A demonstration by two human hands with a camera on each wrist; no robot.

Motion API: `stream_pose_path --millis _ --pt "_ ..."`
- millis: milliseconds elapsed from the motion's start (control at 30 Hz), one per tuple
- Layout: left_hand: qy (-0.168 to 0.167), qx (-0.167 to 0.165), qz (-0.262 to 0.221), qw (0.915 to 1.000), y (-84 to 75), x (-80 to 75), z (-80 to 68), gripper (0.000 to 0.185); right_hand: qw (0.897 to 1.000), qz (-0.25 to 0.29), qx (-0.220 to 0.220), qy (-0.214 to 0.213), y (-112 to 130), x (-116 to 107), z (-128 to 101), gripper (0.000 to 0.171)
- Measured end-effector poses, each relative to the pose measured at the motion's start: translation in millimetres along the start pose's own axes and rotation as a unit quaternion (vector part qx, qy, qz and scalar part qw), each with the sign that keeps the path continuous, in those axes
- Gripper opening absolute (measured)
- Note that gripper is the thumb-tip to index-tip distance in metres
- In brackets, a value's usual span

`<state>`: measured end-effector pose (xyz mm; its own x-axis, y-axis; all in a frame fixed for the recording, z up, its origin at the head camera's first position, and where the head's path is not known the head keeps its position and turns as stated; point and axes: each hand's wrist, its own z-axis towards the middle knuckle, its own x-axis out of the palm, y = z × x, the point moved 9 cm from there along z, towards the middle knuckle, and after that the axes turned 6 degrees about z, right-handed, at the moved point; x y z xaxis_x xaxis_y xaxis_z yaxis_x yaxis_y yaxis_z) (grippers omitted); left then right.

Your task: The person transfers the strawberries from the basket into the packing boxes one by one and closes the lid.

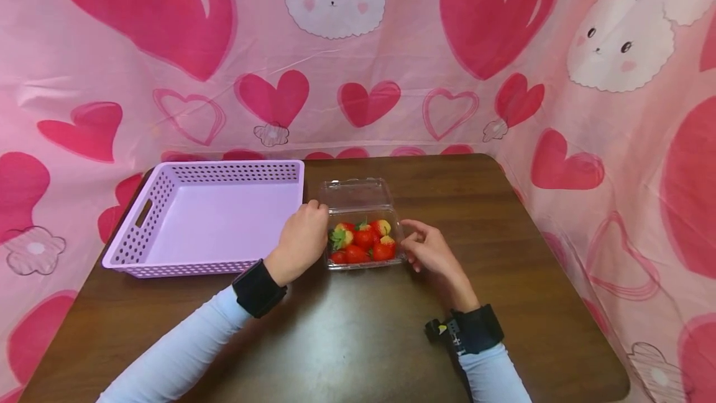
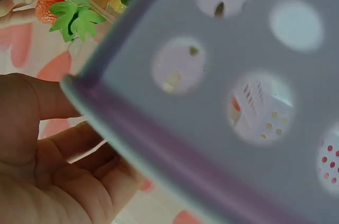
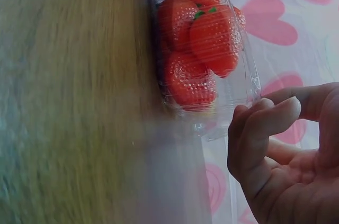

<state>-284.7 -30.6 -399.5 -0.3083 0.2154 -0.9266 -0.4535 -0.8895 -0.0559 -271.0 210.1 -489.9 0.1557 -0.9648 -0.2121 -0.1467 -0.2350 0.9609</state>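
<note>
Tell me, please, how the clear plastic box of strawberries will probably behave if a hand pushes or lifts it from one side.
The clear box looks thin-walled, so it would probably flex if squeezed. Its lid stands open, so the strawberries may roll out if it tips. On the smooth wooden table it would likely slide easily.

A dark brown wooden table (image 1: 358, 341) with rounded corners and a glossy top fills the lower part of the head view, its grain running lengthwise. Behind it and along the right side hangs a pink sheet (image 1: 403, 48), probably thin plastic, printed with red and outlined hearts, white bunny faces and small flowers. The sheet creases where it meets the table's far edge. Light is even and soft.
</note>
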Motion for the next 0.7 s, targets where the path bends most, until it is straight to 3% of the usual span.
stream_pose_path --millis 300,533,700 --pt "0.013 -0.026 -0.026 0.9993 -5.9 9.1 -3.8 0.007 0.998 -0.04 0.008 0.042 0 -6 -1 0.05" --pt "0.046 -0.063 -0.056 0.9954 1.6 27.0 -5.0 0.042 0.999 -0.026 0.016 0.018 4 -13 19 0.048" --pt "0.05 -0.068 -0.071 0.9939 4.6 33.0 -4.1 0.048 0.999 0.017 0.039 -0.004 3 -16 38 0.047"
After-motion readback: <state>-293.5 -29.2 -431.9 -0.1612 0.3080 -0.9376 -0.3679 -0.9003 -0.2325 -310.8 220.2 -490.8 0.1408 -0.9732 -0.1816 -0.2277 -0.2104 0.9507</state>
